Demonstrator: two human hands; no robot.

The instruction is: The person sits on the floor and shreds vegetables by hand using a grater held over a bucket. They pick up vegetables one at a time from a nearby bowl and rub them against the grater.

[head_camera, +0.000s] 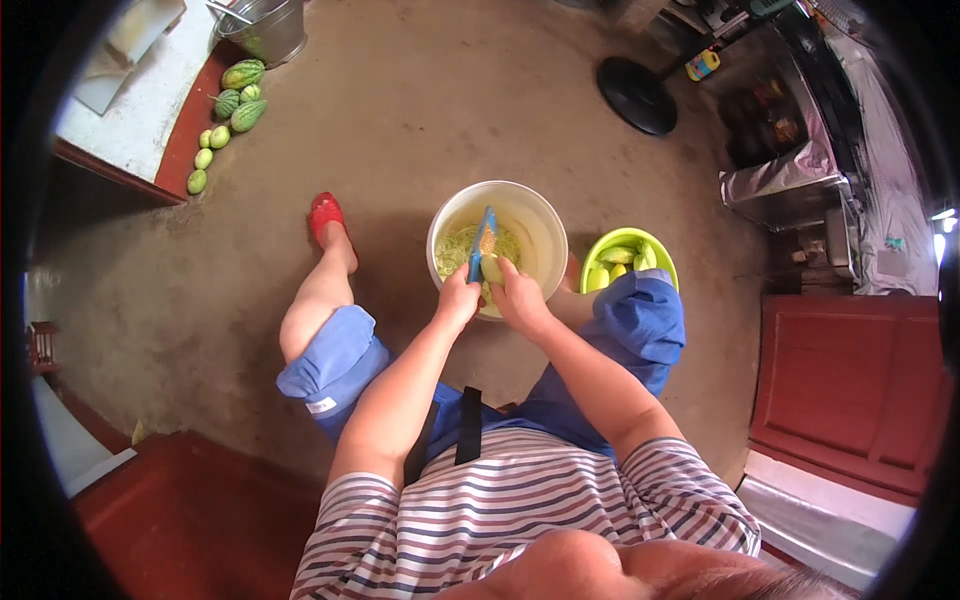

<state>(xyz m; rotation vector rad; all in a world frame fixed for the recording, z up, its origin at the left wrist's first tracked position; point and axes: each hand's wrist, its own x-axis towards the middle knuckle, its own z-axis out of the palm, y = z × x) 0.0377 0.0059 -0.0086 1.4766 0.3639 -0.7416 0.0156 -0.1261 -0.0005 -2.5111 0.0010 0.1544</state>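
Note:
My left hand grips the handle end of a blue-framed hand grater, which slants over a white plastic bucket. In my right hand is a pale green piece of vegetable, held against or close beside the grater's lower part; exact contact is hard to see. Pale green shreds cover the inside of the bucket at the bottom. Beside my right knee stands a lime-green basin with several long light-green vegetables, partly hidden by my trouser leg.
Watermelons and smaller pale green melons lie along a red ledge at upper left, near a metal bucket. A black round stand base rests on the concrete floor. At right are a foil-covered shelf and a red cabinet door.

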